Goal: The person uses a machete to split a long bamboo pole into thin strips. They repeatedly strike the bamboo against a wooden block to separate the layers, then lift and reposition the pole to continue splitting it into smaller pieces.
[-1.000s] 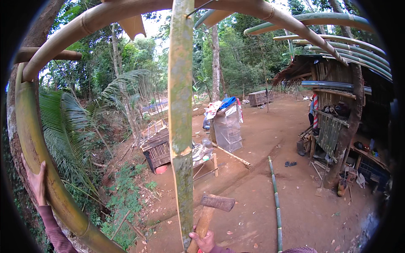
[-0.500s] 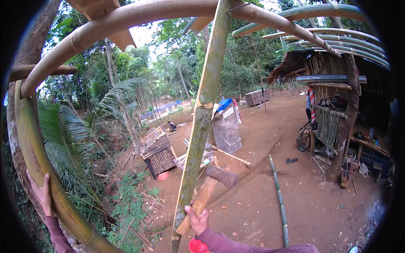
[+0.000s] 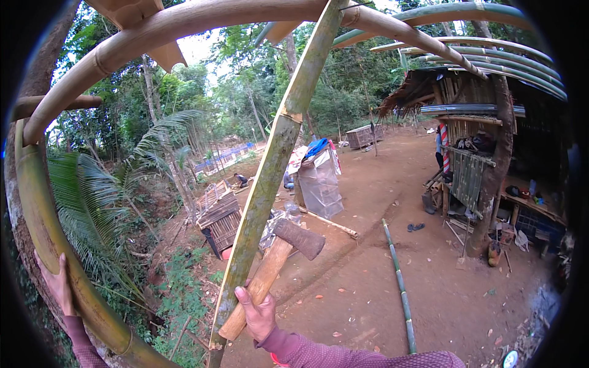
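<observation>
A small axe (image 3: 262, 283) with a worn wooden handle and rusty head is in my right hand (image 3: 261, 314), its head pointing up and right. The same hand presses its thumb against the lower part of a long split bamboo strip (image 3: 265, 178), mottled green with a pale cut edge. Upward, the strip slants to the right and meets the horizontal bamboo beam (image 3: 208, 13) overhead. My left hand (image 3: 58, 287) is closed around a thick, yellow-green upright bamboo post (image 3: 46, 211), thumb on the near side; some of its fingers are hidden.
A tree trunk (image 3: 21, 214) stands behind the post. On the dirt ground lie a green bamboo pole (image 3: 400, 282) and sandals (image 3: 416, 227). A wooden cage (image 3: 222, 224) and plastic-wrapped box (image 3: 320, 189) stand beyond. At right is a hut (image 3: 469, 178); a person (image 3: 241, 180) is far off.
The lower end of the bamboo strip has swung left, together with my right hand and the axe. My left hand keeps its place on the post. The view has shifted slightly.
</observation>
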Action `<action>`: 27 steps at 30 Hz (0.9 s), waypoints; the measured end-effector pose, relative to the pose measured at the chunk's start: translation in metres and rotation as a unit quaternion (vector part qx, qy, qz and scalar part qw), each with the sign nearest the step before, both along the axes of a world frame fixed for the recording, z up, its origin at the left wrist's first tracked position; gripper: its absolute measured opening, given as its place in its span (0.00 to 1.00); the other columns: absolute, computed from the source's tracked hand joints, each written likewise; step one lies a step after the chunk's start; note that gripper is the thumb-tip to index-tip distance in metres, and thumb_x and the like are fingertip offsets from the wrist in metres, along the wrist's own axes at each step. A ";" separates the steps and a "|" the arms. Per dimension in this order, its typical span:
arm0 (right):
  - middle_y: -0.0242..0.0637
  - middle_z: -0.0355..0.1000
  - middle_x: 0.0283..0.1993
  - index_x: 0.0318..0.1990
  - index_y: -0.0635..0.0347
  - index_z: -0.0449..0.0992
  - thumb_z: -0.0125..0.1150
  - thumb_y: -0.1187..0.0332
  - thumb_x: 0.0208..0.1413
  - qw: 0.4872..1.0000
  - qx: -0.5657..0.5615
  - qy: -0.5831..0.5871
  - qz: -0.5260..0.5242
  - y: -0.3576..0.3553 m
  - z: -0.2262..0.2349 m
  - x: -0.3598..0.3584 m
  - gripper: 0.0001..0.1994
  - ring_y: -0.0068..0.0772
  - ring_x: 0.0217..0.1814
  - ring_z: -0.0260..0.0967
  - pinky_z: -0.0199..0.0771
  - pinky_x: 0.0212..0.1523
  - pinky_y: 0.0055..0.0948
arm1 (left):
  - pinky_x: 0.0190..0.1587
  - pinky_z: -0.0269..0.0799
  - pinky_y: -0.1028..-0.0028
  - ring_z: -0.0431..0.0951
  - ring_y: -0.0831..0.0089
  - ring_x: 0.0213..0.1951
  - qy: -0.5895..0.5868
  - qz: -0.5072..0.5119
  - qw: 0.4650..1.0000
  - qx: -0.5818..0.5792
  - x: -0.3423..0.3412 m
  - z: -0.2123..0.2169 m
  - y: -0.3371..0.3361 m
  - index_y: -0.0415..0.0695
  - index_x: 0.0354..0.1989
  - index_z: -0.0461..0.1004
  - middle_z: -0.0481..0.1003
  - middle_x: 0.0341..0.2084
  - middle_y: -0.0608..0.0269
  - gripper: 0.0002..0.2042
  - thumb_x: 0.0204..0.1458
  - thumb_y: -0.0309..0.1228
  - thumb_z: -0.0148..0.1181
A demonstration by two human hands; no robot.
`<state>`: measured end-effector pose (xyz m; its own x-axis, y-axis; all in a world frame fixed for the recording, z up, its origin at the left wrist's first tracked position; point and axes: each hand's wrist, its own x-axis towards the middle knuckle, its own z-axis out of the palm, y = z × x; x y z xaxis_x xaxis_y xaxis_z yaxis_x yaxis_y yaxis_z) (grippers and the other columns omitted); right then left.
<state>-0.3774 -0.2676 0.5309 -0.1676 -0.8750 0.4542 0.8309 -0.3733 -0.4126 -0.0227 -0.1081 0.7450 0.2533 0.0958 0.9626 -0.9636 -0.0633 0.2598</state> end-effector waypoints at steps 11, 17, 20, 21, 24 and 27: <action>0.22 0.66 0.31 0.40 0.62 0.69 0.62 0.66 0.52 1.000 -0.008 0.009 -0.001 0.017 0.002 -0.005 0.12 0.11 0.32 0.60 0.62 0.33 0.14 | 0.62 0.49 0.65 0.53 0.59 0.62 -0.006 0.022 1.000 -0.003 0.011 -0.004 -0.012 0.46 0.65 0.45 0.50 0.62 0.50 0.39 0.49 0.49 0.56; 0.22 0.66 0.33 0.41 0.61 0.69 0.61 0.67 0.53 1.000 -0.023 -0.003 0.010 0.020 0.012 -0.006 0.12 0.12 0.34 0.60 0.63 0.35 0.16 | 0.62 0.49 0.66 0.54 0.60 0.62 -0.020 0.047 0.999 -0.007 0.003 -0.003 -0.005 0.43 0.65 0.46 0.51 0.62 0.49 0.38 0.50 0.48 0.56; 0.24 0.67 0.36 0.42 0.60 0.68 0.60 0.69 0.53 0.998 -0.049 0.012 0.045 0.018 0.033 -0.006 0.11 0.14 0.37 0.62 0.65 0.40 0.18 | 0.61 0.50 0.68 0.56 0.62 0.60 -0.035 0.028 0.999 -0.001 -0.005 0.015 0.022 0.36 0.63 0.48 0.55 0.60 0.47 0.39 0.50 0.47 0.57; 0.25 0.67 0.37 0.43 0.60 0.68 0.59 0.69 0.53 0.997 -0.046 0.024 0.059 0.014 0.038 0.002 0.12 0.14 0.37 0.62 0.65 0.41 0.18 | 0.60 0.51 0.69 0.57 0.63 0.59 -0.029 0.006 1.000 0.009 0.013 0.008 0.023 0.35 0.62 0.48 0.56 0.59 0.47 0.39 0.49 0.46 0.58; 0.36 0.67 0.48 0.52 0.63 0.64 0.62 0.65 0.51 0.998 -0.004 0.045 0.047 0.001 0.056 0.009 0.22 0.21 0.47 0.64 0.65 0.47 0.25 | 0.56 0.59 0.70 0.66 0.63 0.52 -0.027 -0.006 0.999 0.038 0.005 -0.014 -0.011 0.33 0.60 0.53 0.64 0.52 0.46 0.38 0.46 0.45 0.62; 0.38 0.66 0.49 0.51 0.61 0.65 0.61 0.59 0.52 0.997 -0.054 0.014 0.044 -0.002 0.075 -0.013 0.22 0.29 0.46 0.67 0.69 0.48 0.31 | 0.53 0.62 0.71 0.69 0.64 0.49 -0.018 -0.058 0.996 0.060 -0.001 -0.015 -0.013 0.34 0.59 0.55 0.68 0.48 0.49 0.42 0.41 0.49 0.65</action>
<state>-0.3905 -0.2694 0.6057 -0.0783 -0.8312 0.5505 0.8506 -0.3437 -0.3979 -0.0236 -0.1206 0.7304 0.2218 -0.0478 0.9739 -0.9746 0.0206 0.2229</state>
